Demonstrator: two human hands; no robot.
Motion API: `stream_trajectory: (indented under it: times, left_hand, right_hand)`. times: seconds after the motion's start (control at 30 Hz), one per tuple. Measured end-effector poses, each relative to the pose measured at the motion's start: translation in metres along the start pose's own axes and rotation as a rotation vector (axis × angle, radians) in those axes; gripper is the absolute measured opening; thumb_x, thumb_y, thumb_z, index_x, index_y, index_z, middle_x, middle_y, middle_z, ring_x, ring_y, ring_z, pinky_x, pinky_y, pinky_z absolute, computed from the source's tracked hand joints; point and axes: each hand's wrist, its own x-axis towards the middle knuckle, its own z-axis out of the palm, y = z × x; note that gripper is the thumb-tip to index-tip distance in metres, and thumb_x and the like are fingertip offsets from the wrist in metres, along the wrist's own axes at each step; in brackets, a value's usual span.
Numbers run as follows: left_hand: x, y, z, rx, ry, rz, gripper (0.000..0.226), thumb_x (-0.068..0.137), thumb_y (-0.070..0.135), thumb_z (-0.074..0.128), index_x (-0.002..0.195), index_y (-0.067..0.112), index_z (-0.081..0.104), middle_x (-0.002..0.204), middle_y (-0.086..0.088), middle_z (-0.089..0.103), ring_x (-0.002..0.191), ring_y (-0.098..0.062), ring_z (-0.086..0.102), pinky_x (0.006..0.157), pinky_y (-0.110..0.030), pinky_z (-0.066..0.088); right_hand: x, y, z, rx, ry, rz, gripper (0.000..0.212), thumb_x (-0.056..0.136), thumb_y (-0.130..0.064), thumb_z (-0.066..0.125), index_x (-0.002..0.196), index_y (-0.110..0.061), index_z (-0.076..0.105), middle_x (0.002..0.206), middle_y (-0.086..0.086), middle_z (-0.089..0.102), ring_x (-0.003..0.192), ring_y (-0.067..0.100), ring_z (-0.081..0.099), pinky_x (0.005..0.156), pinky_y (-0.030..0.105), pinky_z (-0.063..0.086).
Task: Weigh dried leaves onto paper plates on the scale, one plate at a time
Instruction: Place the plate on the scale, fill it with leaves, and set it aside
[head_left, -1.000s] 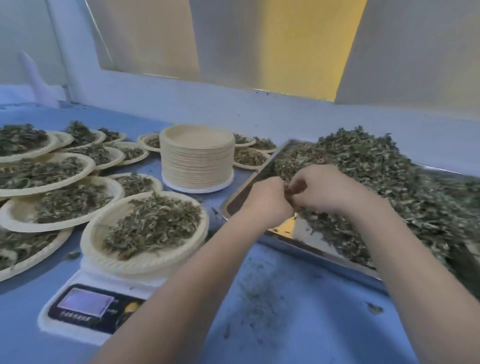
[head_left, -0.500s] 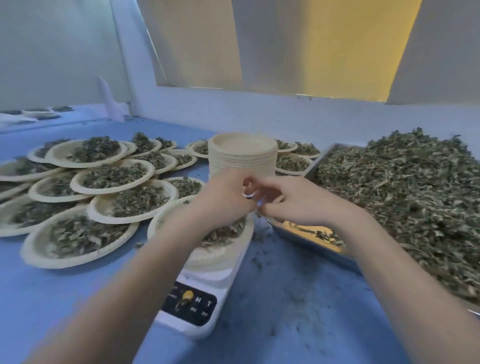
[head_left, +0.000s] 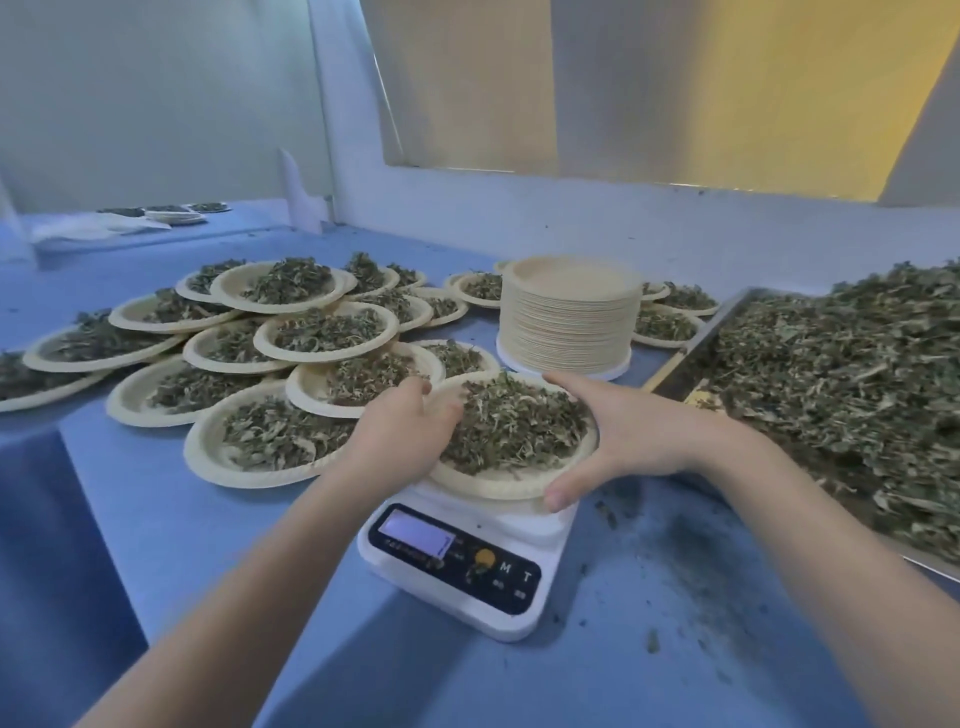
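- Head view: filled paper plate (head_left: 511, 486) sits on the white scale (head_left: 467, 566), heaped with dried leaves (head_left: 511, 428). Scale display is lit; the reading is too blurred to make out.
- Left hand (head_left: 402, 439) cups the plate's left rim, fingers curled onto it. Right hand (head_left: 618, 436) wraps the right rim, thumb at the near edge, fingers along the far side. Both clamped on the plate, which lies between the two palms.
- Two-sided hold probably keeps the loose pile level for lifting off; weighing of this plate looks done.
- Stack of empty plates (head_left: 566, 317) just behind the scale, handy for the next one.
- Metal tray (head_left: 675, 364) of bulk leaves lies at right; filled plates (head_left: 270, 441) crowd the left.
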Motion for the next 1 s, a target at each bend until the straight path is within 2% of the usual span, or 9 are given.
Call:
stream_trajectory:
  times: [0.1,0.23,0.33,0.4,0.47,0.57,0.7,0.87,1.0]
  left_hand:
    - [0.004,0.002,-0.005,-0.041,0.055,0.009,0.057,0.095,0.042,0.047,0.141,0.010,0.036,0.124,-0.014,0.056,0.105,-0.029,0.057,0.081,-0.035,0.046]
    - [0.008,0.003,-0.030,-0.099,0.125,0.022,0.051,0.096,0.037,0.046,0.140,0.013,0.036,0.116,-0.014,0.057,0.077,-0.015,0.055,0.047,-0.022,0.045]
    - [0.012,-0.007,-0.054,-0.110,0.199,0.008,0.050,0.097,0.035,0.044,0.141,0.013,0.036,0.112,-0.011,0.058,0.088,-0.022,0.055,0.060,-0.029,0.038]
    - [0.015,-0.017,-0.074,-0.108,0.241,-0.005,0.049,0.098,0.034,0.043,0.141,0.013,0.036,0.114,-0.009,0.057,0.081,-0.016,0.051,0.062,-0.030,0.034]
    - [0.018,-0.028,-0.097,-0.120,0.279,-0.029,0.048,0.098,0.033,0.044,0.141,0.015,0.036,0.114,-0.006,0.056,0.070,-0.007,0.049,0.054,-0.025,0.035]
    - [0.021,-0.050,-0.129,-0.132,0.339,-0.073,0.046,0.098,0.029,0.044,0.142,0.016,0.035,0.101,0.003,0.050,0.058,-0.003,0.049,0.037,-0.014,0.035]
    - [0.018,-0.090,-0.174,-0.077,0.438,-0.137,0.038,0.096,0.020,0.043,0.133,0.014,0.044,0.100,-0.001,0.055,0.067,-0.012,0.052,0.053,-0.027,0.039]
    - [0.006,-0.159,-0.229,-0.043,0.601,-0.285,0.019,0.089,0.003,0.043,0.100,0.018,0.050,0.090,-0.006,0.054,0.074,-0.024,0.051,0.063,-0.031,0.036]
    - [-0.004,-0.227,-0.274,-0.056,0.690,-0.446,0.036,0.089,-0.001,0.042,0.121,0.011,0.053,0.103,-0.008,0.056,0.098,-0.026,0.051,0.074,-0.028,0.034]
  right_hand:
    - [0.000,-0.009,-0.007,0.021,0.054,0.001,0.140,0.036,-0.073,0.075,0.150,-0.037,0.003,0.156,-0.015,0.017,0.140,0.007,0.023,0.104,0.020,0.023]
    - [0.010,-0.033,-0.023,0.055,0.097,-0.037,0.140,0.035,-0.070,0.076,0.152,-0.034,0.008,0.156,-0.010,0.020,0.140,0.010,0.026,0.106,0.023,0.024]
    - [0.025,-0.059,-0.032,0.041,0.092,-0.084,0.134,0.039,-0.064,0.077,0.151,-0.033,0.012,0.155,-0.011,0.023,0.140,0.010,0.027,0.105,0.023,0.025]
    - [0.037,-0.078,-0.037,0.039,0.092,-0.108,0.131,0.038,-0.065,0.078,0.150,-0.036,0.016,0.154,-0.012,0.026,0.139,0.010,0.030,0.110,0.027,0.028]
    - [0.053,-0.098,-0.039,0.057,0.086,-0.139,0.131,0.037,-0.066,0.079,0.149,-0.038,0.018,0.153,-0.015,0.028,0.138,0.009,0.030,0.112,0.034,0.030]
    - [0.082,-0.127,-0.036,0.069,0.063,-0.197,0.127,0.040,-0.064,0.083,0.148,-0.040,0.020,0.151,-0.020,0.027,0.138,0.005,0.030,0.111,0.029,0.029]
    - [0.128,-0.178,-0.020,0.043,0.025,-0.299,0.124,0.043,-0.063,0.083,0.148,-0.039,0.020,0.152,-0.017,0.027,0.138,0.009,0.030,0.108,0.029,0.030]
    - [0.194,-0.255,0.018,0.066,-0.037,-0.467,0.118,0.050,-0.055,0.087,0.147,-0.040,0.021,0.150,-0.016,0.032,0.122,0.001,0.035,0.090,0.021,0.034]
    - [0.248,-0.326,0.057,0.105,-0.102,-0.575,0.121,0.048,-0.052,0.089,0.148,-0.035,0.024,0.150,-0.015,0.032,0.130,0.001,0.034,0.100,0.023,0.031]
